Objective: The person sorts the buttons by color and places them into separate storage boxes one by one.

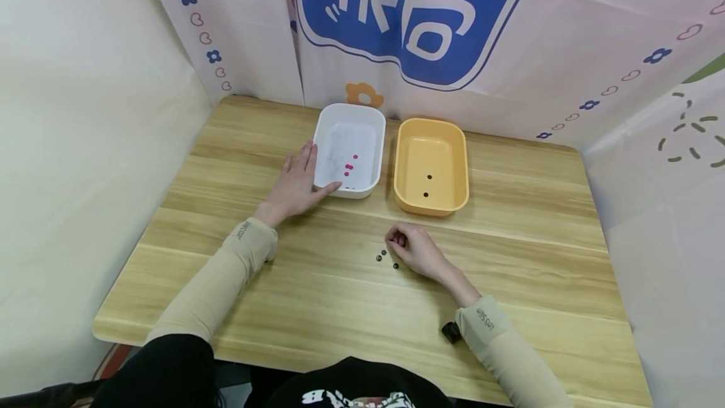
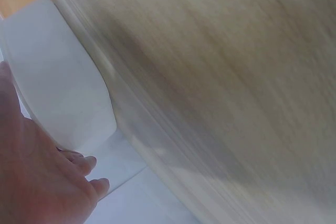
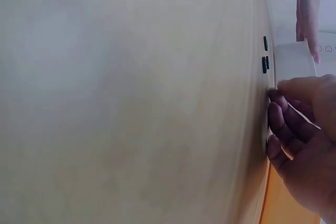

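My left hand (image 1: 294,184) rests against the white plastic box (image 1: 351,131), fingers stretched along its left side and thumb at its near rim. Several small pink-red discs (image 1: 350,167) lie inside that box. In the left wrist view the palm and fingers (image 2: 100,187) touch the box's outer wall (image 2: 58,72). My right hand (image 1: 416,249) is low at the tabletop, fingers bent and thumb near the index fingertip. Whether anything is between these fingertips is hidden. Close by on the wood lie three small black discs (image 1: 396,266), also seen as dark discs (image 3: 265,43) in the right wrist view.
A yellow plastic box (image 1: 403,191) stands right of the white one, with two black discs (image 1: 429,177) in it. Both are on a wooden table (image 1: 317,307). A printed cloth (image 1: 510,112) hangs behind the table. A black object (image 1: 451,332) sits at the right wrist.
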{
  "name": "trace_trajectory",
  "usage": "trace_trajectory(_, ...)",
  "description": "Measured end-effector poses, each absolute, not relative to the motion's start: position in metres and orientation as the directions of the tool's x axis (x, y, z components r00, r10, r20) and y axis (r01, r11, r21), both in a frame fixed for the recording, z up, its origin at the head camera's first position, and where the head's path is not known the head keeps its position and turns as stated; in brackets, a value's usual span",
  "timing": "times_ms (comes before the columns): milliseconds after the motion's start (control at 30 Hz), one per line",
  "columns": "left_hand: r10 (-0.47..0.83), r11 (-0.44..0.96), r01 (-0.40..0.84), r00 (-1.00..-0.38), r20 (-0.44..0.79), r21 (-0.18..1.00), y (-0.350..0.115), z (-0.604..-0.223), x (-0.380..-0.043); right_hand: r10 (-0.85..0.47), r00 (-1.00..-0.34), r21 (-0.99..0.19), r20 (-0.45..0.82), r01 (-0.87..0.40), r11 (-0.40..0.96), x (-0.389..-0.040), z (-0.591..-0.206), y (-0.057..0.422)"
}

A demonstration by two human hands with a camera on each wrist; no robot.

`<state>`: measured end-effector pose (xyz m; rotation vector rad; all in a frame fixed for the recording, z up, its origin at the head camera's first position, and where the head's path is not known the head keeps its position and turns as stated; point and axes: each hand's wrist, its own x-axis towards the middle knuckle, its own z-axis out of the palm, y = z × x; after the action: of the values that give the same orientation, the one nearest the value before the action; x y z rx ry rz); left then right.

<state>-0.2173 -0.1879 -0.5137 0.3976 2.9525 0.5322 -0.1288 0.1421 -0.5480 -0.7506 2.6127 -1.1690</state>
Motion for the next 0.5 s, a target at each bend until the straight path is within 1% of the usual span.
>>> trace_trajectory(267, 0.274, 0.908, 0.23, -0.958, -0.081, 0.35, -0.1876, -0.5127, -0.2165, -0.487, -0.873, -0.799, 0.029, -0.313, 0.514, -0.1246, -0.5478, 0.1445)
trace_trajectory(500, 0.274, 0.909, 0.234, -0.959, -0.073, 0.344, -0.1882, -0.5148, -0.2174, -0.42, -0.901, -0.821, 0.107, -0.319, 0.474, -0.1216, -0.5416, 0.1419)
